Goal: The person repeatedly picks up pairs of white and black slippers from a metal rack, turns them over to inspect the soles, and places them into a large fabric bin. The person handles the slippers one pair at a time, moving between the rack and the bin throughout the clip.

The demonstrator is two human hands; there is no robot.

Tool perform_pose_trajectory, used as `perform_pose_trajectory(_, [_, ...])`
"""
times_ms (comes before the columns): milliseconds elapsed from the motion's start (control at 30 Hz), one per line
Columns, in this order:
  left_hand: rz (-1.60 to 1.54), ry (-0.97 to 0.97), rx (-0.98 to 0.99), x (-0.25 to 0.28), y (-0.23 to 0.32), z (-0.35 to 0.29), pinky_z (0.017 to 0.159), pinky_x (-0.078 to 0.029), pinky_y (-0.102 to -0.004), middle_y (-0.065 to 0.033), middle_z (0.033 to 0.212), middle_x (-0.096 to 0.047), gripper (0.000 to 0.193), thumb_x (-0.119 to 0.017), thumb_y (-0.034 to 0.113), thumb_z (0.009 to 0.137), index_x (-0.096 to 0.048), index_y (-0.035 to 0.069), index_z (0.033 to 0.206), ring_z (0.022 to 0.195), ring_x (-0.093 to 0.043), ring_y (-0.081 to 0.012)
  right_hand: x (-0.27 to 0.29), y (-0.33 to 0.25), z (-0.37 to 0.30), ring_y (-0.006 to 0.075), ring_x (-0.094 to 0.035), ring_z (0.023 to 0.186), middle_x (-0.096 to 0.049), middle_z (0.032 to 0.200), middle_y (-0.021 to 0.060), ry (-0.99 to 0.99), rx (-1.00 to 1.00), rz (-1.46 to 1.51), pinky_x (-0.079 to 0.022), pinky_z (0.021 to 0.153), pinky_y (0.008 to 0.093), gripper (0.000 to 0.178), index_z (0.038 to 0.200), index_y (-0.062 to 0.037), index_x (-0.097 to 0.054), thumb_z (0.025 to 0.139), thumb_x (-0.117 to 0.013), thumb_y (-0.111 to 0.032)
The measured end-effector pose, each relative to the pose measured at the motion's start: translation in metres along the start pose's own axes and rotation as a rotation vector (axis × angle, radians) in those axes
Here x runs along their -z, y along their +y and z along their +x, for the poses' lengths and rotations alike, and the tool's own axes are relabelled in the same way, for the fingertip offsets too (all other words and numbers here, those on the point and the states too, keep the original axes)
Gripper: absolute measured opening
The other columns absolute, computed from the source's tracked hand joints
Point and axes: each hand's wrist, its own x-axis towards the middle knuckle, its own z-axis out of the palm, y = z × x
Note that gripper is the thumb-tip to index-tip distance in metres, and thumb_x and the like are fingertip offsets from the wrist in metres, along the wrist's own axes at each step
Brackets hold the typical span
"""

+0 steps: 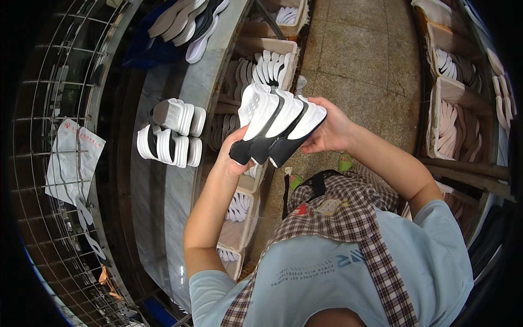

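Note:
Held up in front of my chest is a short nested stack of white-and-black shoe soles (275,122), tilted, with white rims and black parts facing me. My left hand (235,154) is closed around the stack's lower left end. At its right end, my right hand (330,126) grips the last sole, with the fingers partly hidden behind it. On the grey bench to the left sit two small stacks of similar soles, one mostly white (182,117) and one white with black (166,147). Neither hand touches them.
Fabric-lined bins (297,54) full of soles stand along the bench's right side. More bins (436,120) of soles line the right-hand shelf, past the tiled floor (354,49). Loose soles (188,22) lie at the bench's far end. A wire grid (32,163) rises at left.

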Motion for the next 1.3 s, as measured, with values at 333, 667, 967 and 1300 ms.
perform_pose_trajectory(333, [0.124,-0.094,-0.092,0.009,-0.005,0.002,0.087,-0.052,-0.0357,-0.0174,0.116,-0.058,0.041,-0.049,0.018,0.093,-0.044,-0.005,0.127,0.101,-0.061,-0.0245,-0.007,0.001,0.000,0.0364,-0.050,0.109,-0.048,0.123,0.0204,0.059,0.022,-0.014,-0.042,0.089,0.0504,0.063,0.129,-0.0115,-0.043,0.083,-0.041,-0.055])
perform_pose_trajectory(667, [0.143,-0.201,-0.476,0.022,-0.003,-0.008,0.096,-0.045,-0.0401,-0.0145,0.132,-0.046,0.055,-0.058,0.022,0.090,-0.035,0.000,0.135,0.116,-0.051,-0.0278,-0.056,0.005,-0.015,0.0268,-0.038,0.129,-0.033,0.141,0.0188,-0.199,0.473,-0.451,-0.034,0.105,0.0409,0.083,0.144,-0.0004,-0.014,0.081,-0.057,-0.035])
perform_pose_trajectory(967, [0.147,-0.258,-0.549,0.041,-0.003,0.007,0.093,-0.048,-0.0415,-0.0138,0.130,-0.049,0.045,-0.049,0.021,0.095,-0.038,0.000,0.133,0.115,-0.052,-0.0273,-0.066,0.003,-0.017,0.0275,-0.032,0.131,-0.030,0.141,0.0194,-0.188,0.468,-0.551,-0.029,0.106,0.0409,0.092,0.144,0.0003,-0.012,0.077,-0.062,-0.036])
perform_pose_trajectory(1300, [0.136,-0.284,-0.612,0.039,-0.004,0.009,0.091,-0.049,-0.0397,-0.0149,0.128,-0.051,0.048,-0.052,0.018,0.093,-0.037,-0.001,0.134,0.112,-0.055,-0.0266,-0.059,0.003,-0.018,0.0284,-0.031,0.130,-0.032,0.138,0.0187,-0.181,0.539,-0.702,-0.024,0.108,0.0393,0.088,0.143,0.0025,-0.017,0.077,-0.063,-0.034])
